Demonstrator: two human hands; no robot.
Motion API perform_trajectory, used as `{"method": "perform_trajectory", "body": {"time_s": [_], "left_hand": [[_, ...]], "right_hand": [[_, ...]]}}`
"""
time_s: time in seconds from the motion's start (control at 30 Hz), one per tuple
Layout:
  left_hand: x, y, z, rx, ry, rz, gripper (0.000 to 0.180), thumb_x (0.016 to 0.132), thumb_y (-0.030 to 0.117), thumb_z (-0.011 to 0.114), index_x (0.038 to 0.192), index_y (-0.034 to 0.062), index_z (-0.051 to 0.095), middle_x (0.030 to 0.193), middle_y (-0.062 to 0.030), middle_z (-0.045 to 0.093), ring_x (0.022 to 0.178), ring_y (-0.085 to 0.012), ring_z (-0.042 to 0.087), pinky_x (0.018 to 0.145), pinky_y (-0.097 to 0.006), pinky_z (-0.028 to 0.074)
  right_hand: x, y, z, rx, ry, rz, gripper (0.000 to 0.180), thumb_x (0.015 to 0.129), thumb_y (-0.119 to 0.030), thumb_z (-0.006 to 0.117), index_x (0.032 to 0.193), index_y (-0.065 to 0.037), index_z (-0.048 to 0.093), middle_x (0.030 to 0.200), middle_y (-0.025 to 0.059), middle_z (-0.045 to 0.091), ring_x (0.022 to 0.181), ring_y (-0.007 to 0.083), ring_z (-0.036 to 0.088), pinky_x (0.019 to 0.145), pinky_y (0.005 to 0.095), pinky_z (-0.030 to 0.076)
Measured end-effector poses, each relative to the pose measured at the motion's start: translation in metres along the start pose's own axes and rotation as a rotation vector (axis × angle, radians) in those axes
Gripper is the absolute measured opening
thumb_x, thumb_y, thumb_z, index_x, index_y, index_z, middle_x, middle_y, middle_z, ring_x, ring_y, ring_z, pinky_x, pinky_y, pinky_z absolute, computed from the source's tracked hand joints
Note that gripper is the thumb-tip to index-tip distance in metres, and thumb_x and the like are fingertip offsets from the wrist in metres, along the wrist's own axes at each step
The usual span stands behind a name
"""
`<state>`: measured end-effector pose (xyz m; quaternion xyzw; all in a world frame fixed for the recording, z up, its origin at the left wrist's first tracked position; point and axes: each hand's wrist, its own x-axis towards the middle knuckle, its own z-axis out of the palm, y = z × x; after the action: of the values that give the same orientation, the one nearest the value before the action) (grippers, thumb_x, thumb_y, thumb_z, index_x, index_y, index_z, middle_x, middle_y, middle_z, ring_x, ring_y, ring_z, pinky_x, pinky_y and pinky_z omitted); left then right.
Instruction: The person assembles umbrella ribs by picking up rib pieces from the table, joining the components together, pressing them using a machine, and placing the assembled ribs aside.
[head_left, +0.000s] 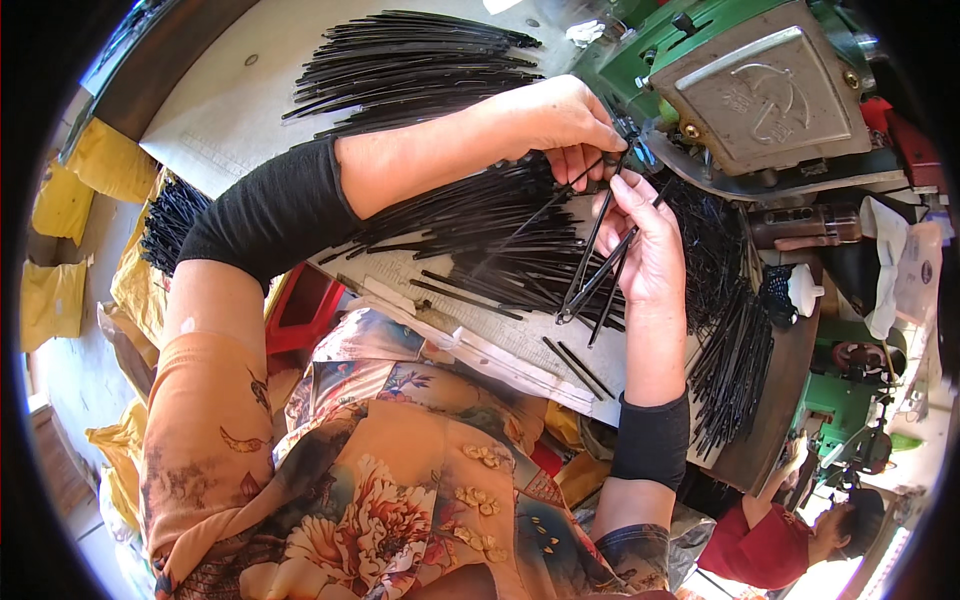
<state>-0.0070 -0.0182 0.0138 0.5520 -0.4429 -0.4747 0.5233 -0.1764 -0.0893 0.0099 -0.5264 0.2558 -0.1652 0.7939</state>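
My left hand (572, 125) reaches across to the green machine, its fingers pinched on the end of a thin black umbrella rib (548, 210). Just below it, my right hand (645, 225) is closed round several black ribs (597, 270), which slant down and to the left from its fingers. Both hands' fingertips nearly meet beside the machine's working end (630, 140), where the small parts are partly hidden by the fingers. Under my arms, many loose ribs (440, 215) lie on the pale worktable (385, 275). Two single ribs (580, 367) lie near its front edge.
A fanned stack of ribs (420, 60) lies at the far side. The machine's metal cover (765, 100) stands at the upper right. More rib bundles (730, 370) lie along the right edge. A red stool (303, 308) is at lower left. A co-worker (775, 540) sits at lower right.
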Motion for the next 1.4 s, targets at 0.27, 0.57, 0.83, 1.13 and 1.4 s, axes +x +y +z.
{"method": "perform_trajectory", "body": {"time_s": [0.27, 0.57, 0.83, 1.13, 1.4], "left_hand": [[-0.001, -0.005, 0.001, -0.061, -0.003, -0.001, 0.029, 0.084, 0.026, 0.060, 0.080, -0.0017, 0.063, 0.061, -0.0078, 0.061, 0.044, -0.0120, 0.057, 0.039, -0.021, 0.046], [-0.001, 0.003, 0.008, 0.337, 0.019, 0.099, 0.035, 0.083, 0.037, 0.061, 0.080, 0.0023, 0.066, 0.048, -0.0023, 0.051, 0.036, -0.0075, 0.046, 0.035, -0.022, 0.035], [0.000, -0.006, 0.001, 0.549, -0.131, 0.083, 0.028, 0.082, 0.030, 0.057, 0.077, 0.0033, 0.066, 0.053, -0.0022, 0.056, 0.040, -0.0093, 0.050, 0.039, -0.024, 0.042], [-0.018, 0.000, 0.029, 0.937, -0.149, 0.245, 0.018, 0.079, 0.019, 0.057, 0.083, 0.0036, 0.066, 0.067, -0.0114, 0.063, 0.058, -0.0231, 0.062, 0.061, -0.033, 0.050], [-0.019, -0.005, 0.054, 1.130, -0.104, 0.447, 0.016, 0.079, 0.017, 0.057, 0.077, 0.0028, 0.062, 0.071, -0.0155, 0.062, 0.072, -0.0319, 0.062, 0.067, -0.040, 0.050]], "right_hand": [[-0.002, 0.005, 0.005, 0.017, 0.001, -0.012, 0.019, 0.085, -0.018, 0.059, 0.095, -0.002, 0.056, 0.072, 0.0077, 0.059, 0.048, 0.0096, 0.049, 0.043, 0.0198, 0.038], [-0.013, 0.005, 0.004, 0.037, 0.075, 0.046, 0.022, 0.089, -0.026, 0.054, 0.085, -0.004, 0.054, 0.071, 0.0076, 0.058, 0.052, 0.0129, 0.054, 0.045, 0.0222, 0.042], [-0.060, -0.026, -0.041, -0.210, 0.000, 0.127, 0.035, 0.092, -0.024, 0.046, 0.115, 0.002, 0.047, 0.066, 0.0039, 0.050, 0.041, 0.0067, 0.035, 0.037, 0.0192, 0.028], [-0.129, -0.078, -0.135, -1.378, 0.779, -0.143, 0.029, 0.091, -0.015, 0.048, 0.114, 0.001, 0.053, 0.078, 0.0061, 0.061, 0.059, 0.0103, 0.054, 0.057, 0.0235, 0.045], [-0.088, -0.047, -0.092, -1.328, 0.559, -0.290, 0.024, 0.084, -0.013, 0.059, 0.104, 0.000, 0.059, 0.089, 0.0127, 0.065, 0.074, 0.0163, 0.060, 0.070, 0.0268, 0.047]]}}
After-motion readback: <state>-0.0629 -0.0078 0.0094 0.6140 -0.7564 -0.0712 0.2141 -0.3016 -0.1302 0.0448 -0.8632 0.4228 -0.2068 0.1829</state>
